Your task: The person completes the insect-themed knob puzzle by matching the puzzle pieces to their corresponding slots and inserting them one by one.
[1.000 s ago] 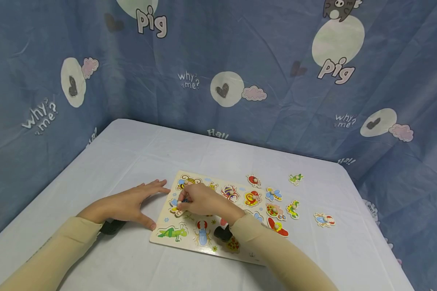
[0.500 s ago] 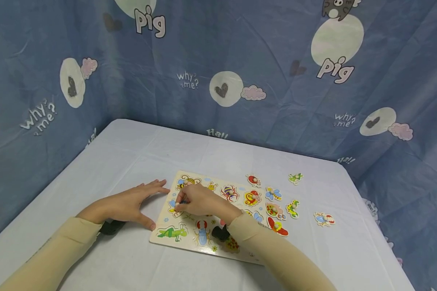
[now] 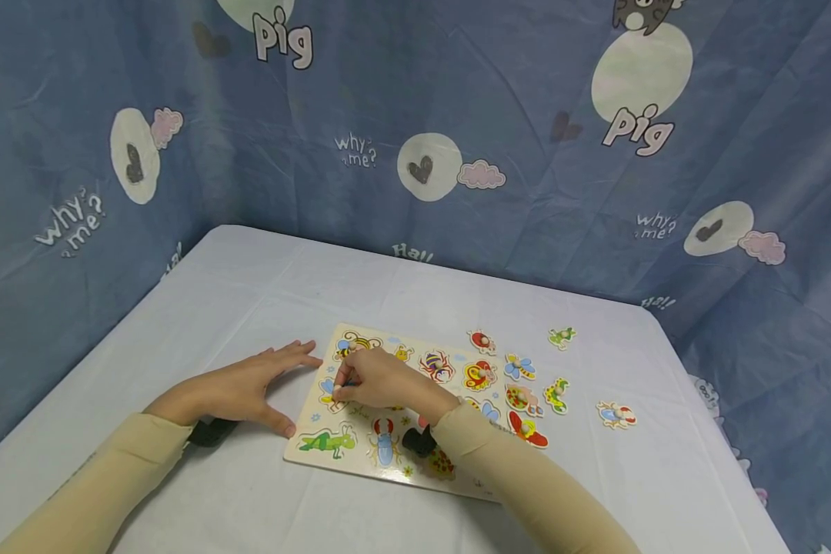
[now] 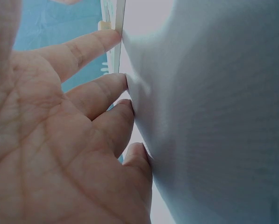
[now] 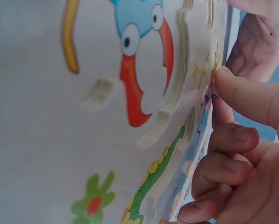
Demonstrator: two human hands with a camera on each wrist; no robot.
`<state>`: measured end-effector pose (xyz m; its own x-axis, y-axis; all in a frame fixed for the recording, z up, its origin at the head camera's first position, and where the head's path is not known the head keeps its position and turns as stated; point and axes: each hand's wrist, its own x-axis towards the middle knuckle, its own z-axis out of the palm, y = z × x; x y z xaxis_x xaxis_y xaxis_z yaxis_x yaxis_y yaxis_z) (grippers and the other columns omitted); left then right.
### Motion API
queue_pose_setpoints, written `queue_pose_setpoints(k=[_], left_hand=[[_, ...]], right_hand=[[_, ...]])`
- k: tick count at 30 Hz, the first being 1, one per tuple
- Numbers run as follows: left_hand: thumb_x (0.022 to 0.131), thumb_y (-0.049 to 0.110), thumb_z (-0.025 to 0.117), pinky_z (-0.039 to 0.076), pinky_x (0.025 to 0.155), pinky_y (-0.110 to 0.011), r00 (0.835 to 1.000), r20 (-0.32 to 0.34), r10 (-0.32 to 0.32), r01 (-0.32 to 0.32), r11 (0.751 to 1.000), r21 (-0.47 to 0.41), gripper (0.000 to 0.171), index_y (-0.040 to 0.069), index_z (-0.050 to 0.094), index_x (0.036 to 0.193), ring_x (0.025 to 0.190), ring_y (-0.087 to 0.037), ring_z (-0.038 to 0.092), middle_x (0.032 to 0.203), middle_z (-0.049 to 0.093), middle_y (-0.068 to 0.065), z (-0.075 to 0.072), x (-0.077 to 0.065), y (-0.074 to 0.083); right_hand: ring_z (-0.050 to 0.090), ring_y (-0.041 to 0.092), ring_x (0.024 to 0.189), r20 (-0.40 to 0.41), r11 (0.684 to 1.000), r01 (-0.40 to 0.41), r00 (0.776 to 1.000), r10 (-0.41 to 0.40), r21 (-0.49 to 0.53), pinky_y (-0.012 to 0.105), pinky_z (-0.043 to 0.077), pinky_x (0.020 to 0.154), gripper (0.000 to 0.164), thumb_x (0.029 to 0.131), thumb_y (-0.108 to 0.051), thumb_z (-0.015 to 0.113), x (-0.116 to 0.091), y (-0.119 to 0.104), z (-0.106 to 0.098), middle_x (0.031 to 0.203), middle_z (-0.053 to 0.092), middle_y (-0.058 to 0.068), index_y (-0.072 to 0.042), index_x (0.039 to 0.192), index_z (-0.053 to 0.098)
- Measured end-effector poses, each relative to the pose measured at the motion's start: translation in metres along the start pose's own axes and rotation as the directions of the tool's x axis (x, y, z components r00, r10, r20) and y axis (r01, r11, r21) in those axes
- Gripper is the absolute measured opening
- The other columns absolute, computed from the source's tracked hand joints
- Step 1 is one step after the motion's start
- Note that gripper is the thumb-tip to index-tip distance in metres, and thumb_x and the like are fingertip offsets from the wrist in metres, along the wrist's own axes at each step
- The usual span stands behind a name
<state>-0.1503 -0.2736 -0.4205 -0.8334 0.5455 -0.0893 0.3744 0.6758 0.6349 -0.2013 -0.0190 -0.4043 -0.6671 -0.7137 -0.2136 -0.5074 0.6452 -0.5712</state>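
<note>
A wooden peg puzzle board (image 3: 349,462) with insect pictures lies on the white-covered table. My right hand (image 3: 384,379) reaches across it from the right. Its thumb and index finger pinch a small winged-insect puzzle piece (image 3: 328,394) at the board's left side; the fingers partly cover the piece. In the right wrist view the thumb (image 5: 239,88) is close against the board, other fingers curled. At the board's left edge, my left hand (image 3: 245,385) is spread, thumb and fingertips touching the edge. The left wrist view shows its palm (image 4: 50,140) and extended fingers.
Loose pieces lie right of the board: a ladybug (image 3: 482,342), a green insect (image 3: 562,338), a dragonfly (image 3: 519,368), a caterpillar (image 3: 557,397), a red-winged insect (image 3: 527,431) and a stag beetle (image 3: 617,416). A spider piece (image 3: 438,368) sits in the board. A printed blue curtain (image 3: 305,192) hangs behind.
The winged-insect piece looked tilted in the right fingers one second ago; now it lies lower against the board. The right hand shifted slightly left. The left hand has stayed in place.
</note>
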Motion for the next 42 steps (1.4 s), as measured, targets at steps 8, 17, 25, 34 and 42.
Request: queue_pose_setpoints(k=[8, 17, 25, 34, 42], left_hand=[[0.072, 0.045, 0.098, 0.015, 0.127, -0.078, 1.0, 0.0, 0.001, -0.001, 1.0, -0.002, 0.105, 0.011, 0.049, 0.159, 0.163, -0.054, 0.017, 0.177, 0.025, -0.024, 0.001, 0.001, -0.001], [0.072, 0.047, 0.097, 0.014, 0.127, -0.079, 1.0, -0.003, 0.0, 0.0, 1.0, -0.006, 0.106, 0.01, 0.049, 0.159, 0.163, -0.054, 0.017, 0.177, 0.025, -0.024, 0.0, 0.001, 0.0], [0.072, 0.044, 0.098, 0.014, 0.126, -0.08, 1.0, -0.002, -0.002, 0.002, 1.0, -0.001, 0.107, 0.01, 0.048, 0.16, 0.163, -0.055, 0.017, 0.177, 0.024, -0.025, -0.001, 0.001, 0.0], [0.07, 0.042, 0.099, 0.014, 0.127, -0.079, 1.0, -0.004, -0.025, 0.025, 1.0, 0.002, 0.107, 0.011, 0.049, 0.16, 0.163, -0.054, 0.016, 0.177, 0.024, -0.024, 0.001, 0.002, 0.001], [0.069, 0.044, 0.099, 0.012, 0.129, -0.077, 0.999, -0.005, -0.039, 0.039, 0.999, -0.018, 0.107, 0.012, 0.051, 0.159, 0.164, -0.053, 0.015, 0.177, 0.025, -0.022, 0.002, 0.002, 0.002]], right_hand=[[0.059, 0.0, 0.074, -0.015, 0.999, -0.023, 1.0, 0.023, 0.04, 0.015, 0.048, 0.071, 0.01, 0.1, -0.024, 0.079, -0.001, 0.001, -0.001, 0.09, 0.074, -0.007, -0.015, 0.098, 0.076], [0.057, 0.001, 0.072, -0.004, 0.999, 0.005, 1.0, -0.005, 0.052, 0.015, 0.046, 0.067, 0.012, 0.103, -0.026, 0.075, -0.006, 0.004, -0.007, 0.094, 0.074, -0.007, -0.014, 0.104, 0.077], [0.05, 0.004, 0.062, -0.004, 0.999, 0.01, 1.0, -0.009, 0.047, 0.017, 0.042, 0.061, 0.011, 0.103, -0.028, 0.075, -0.015, 0.01, -0.013, 0.08, 0.07, -0.007, -0.017, 0.104, 0.077], [0.045, 0.007, 0.057, -0.017, 0.996, -0.007, 1.0, 0.008, 0.084, 0.02, 0.042, 0.061, 0.012, 0.105, -0.026, 0.071, -0.029, 0.02, -0.021, 0.066, 0.061, -0.007, -0.016, 0.11, 0.078], [0.037, 0.01, 0.05, -0.047, 0.995, 0.005, 0.999, 0.0, 0.1, 0.021, 0.037, 0.057, 0.019, 0.106, -0.027, 0.07, -0.045, 0.035, -0.03, 0.056, 0.045, -0.006, -0.013, 0.116, 0.077]])
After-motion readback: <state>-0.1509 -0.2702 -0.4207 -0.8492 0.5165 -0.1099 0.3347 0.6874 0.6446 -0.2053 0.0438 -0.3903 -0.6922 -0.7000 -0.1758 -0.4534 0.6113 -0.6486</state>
